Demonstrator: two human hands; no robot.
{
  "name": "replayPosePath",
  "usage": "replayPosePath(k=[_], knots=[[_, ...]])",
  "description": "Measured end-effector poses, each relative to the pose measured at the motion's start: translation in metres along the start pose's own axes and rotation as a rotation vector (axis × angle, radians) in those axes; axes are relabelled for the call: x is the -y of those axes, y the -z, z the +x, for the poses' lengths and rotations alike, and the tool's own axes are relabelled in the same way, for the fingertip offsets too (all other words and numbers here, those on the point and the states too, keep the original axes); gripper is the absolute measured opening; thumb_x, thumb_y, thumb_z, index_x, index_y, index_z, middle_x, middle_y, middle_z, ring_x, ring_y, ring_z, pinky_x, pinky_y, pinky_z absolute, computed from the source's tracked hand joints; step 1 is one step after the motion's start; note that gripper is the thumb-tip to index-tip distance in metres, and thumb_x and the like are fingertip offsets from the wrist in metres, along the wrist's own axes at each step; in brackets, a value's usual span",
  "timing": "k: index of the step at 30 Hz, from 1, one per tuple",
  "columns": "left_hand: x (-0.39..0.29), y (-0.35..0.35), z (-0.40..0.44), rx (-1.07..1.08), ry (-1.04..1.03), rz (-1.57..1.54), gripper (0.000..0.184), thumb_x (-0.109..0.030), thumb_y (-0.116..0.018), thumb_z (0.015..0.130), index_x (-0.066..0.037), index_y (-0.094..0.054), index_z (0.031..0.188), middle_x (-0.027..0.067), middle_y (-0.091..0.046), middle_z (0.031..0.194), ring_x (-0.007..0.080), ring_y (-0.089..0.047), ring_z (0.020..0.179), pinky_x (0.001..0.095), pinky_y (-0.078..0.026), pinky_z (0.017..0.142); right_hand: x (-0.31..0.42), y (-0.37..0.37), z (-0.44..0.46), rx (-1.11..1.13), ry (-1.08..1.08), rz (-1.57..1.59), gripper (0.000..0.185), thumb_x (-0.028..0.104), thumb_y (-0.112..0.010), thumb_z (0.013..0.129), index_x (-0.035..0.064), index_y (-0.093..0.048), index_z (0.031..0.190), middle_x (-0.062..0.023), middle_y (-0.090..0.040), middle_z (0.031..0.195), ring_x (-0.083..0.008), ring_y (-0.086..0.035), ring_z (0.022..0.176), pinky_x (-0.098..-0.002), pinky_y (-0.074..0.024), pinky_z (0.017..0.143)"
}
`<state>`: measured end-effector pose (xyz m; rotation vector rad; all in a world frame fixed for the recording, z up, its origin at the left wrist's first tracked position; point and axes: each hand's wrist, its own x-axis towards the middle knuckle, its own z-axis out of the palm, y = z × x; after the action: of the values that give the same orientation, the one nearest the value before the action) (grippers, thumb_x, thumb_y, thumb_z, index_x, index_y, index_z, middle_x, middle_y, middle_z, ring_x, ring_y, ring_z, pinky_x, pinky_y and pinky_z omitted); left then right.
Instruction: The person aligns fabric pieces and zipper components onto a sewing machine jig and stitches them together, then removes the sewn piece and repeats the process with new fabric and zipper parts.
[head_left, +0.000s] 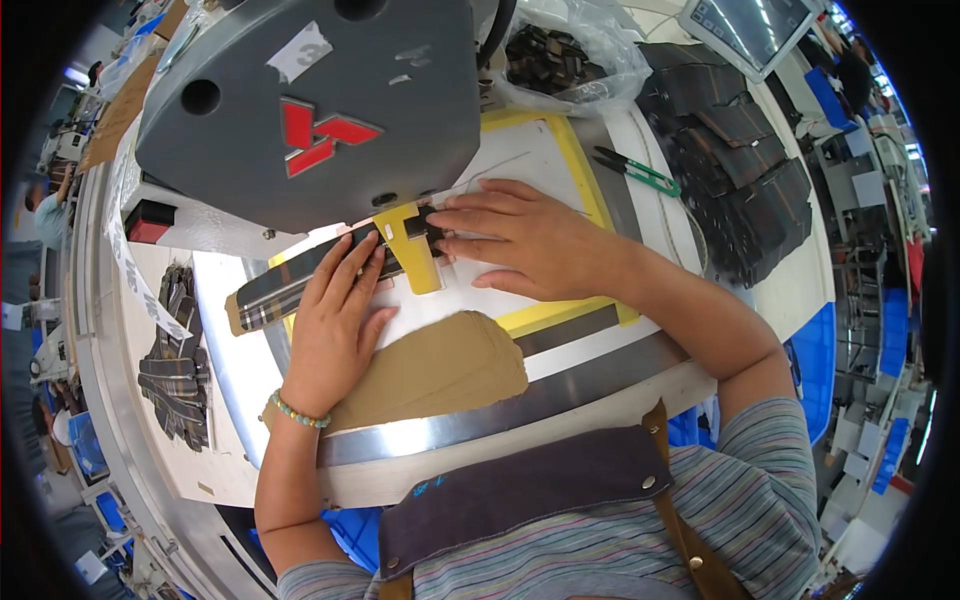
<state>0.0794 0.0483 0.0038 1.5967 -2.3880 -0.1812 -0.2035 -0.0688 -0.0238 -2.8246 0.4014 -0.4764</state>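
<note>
Unclenched, the left hand (338, 318) presses a long dark plaid fabric strip (285, 283) left of the flat yellow plate (416, 264), the open right hand (545, 240) right of it; the strip, probably light and limp, seems best held flat beside that plate.

The person wears a short-sleeved grey shirt (745, 485) with thin stripes in pink, blue and yellow tones. At six o'clock is a dark, purplish apron bib (535, 490) with stitched edges and a small blue marking (432, 486) towards its nine o'clock. Brown straps (682, 530) and round metal studs (649, 482) finish it. At eight o'clock, a bracelet (300, 416) of small beads circles the wrist below the left hand (340, 315).
</note>
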Motion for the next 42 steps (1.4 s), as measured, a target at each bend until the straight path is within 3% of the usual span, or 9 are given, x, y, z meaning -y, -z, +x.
replayPosePath(k=[11,17,20,29,35,42], knots=[[0.001,0.000,-0.001,0.013,0.020,-0.035,0.068,-0.011,-0.073,0.086,0.000,-0.054,0.150,0.0139,-0.048,0.160,0.0383,-0.043,0.147,0.0487,-0.036,0.122,0.001,0.013,0.004,-0.197,-0.068,-0.043,0.049,0.031,-0.074,0.094,0.0039,-0.066,0.133,-0.0076,-0.060,0.141,-0.0265,-0.050,0.139,-0.0488,-0.0374,0.120],[0.002,0.001,-0.001,0.058,0.022,0.009,0.070,-0.012,-0.073,0.086,-0.002,-0.052,0.152,0.0135,-0.047,0.161,0.0377,-0.042,0.147,0.0491,-0.035,0.122,0.005,0.001,0.005,-0.093,-0.043,0.010,0.058,0.029,-0.076,0.091,0.0034,-0.060,0.141,-0.0082,-0.058,0.144,-0.0263,-0.050,0.139,-0.0497,-0.0348,0.122],[0.002,0.001,-0.001,0.063,0.029,0.003,0.070,-0.012,-0.073,0.086,-0.002,-0.052,0.152,0.0133,-0.047,0.162,0.0376,-0.042,0.148,0.0491,-0.034,0.122,0.007,0.002,0.006,-0.082,-0.043,-0.045,0.049,0.032,-0.072,0.095,0.0035,-0.065,0.135,-0.0073,-0.059,0.145,-0.0250,-0.046,0.144,-0.0497,-0.0351,0.122],[0.001,0.002,-0.002,0.060,0.033,-0.014,0.067,-0.014,-0.074,0.088,-0.003,-0.053,0.151,0.0129,-0.047,0.161,0.0373,-0.042,0.148,0.0492,-0.034,0.122,0.008,-0.001,0.005,-0.033,-0.004,-0.082,0.045,0.033,-0.070,0.097,0.0066,-0.067,0.134,-0.0042,-0.060,0.144,-0.0231,-0.045,0.146,-0.0500,-0.0330,0.123],[0.002,0.001,-0.001,0.047,0.021,0.029,0.066,-0.019,-0.075,0.089,-0.002,-0.055,0.149,0.0124,-0.049,0.160,0.0362,-0.043,0.147,0.0485,-0.037,0.118,0.008,-0.003,0.003,0.026,-0.036,-0.083,0.054,0.035,-0.069,0.098,0.0066,-0.062,0.143,-0.0050,-0.057,0.152,-0.0231,-0.040,0.151,-0.0481,-0.0290,0.126],[0.001,0.001,-0.001,0.027,0.009,0.044,0.067,-0.020,-0.076,0.088,-0.001,-0.055,0.149,0.0121,-0.050,0.158,0.0359,-0.045,0.147,0.0476,-0.040,0.115,0.006,-0.004,0.003,-0.017,-0.006,-0.101,0.047,0.036,-0.065,0.100,0.0072,-0.066,0.138,-0.0042,-0.060,0.148,-0.0225,-0.045,0.146,-0.0476,-0.0320,0.124]])
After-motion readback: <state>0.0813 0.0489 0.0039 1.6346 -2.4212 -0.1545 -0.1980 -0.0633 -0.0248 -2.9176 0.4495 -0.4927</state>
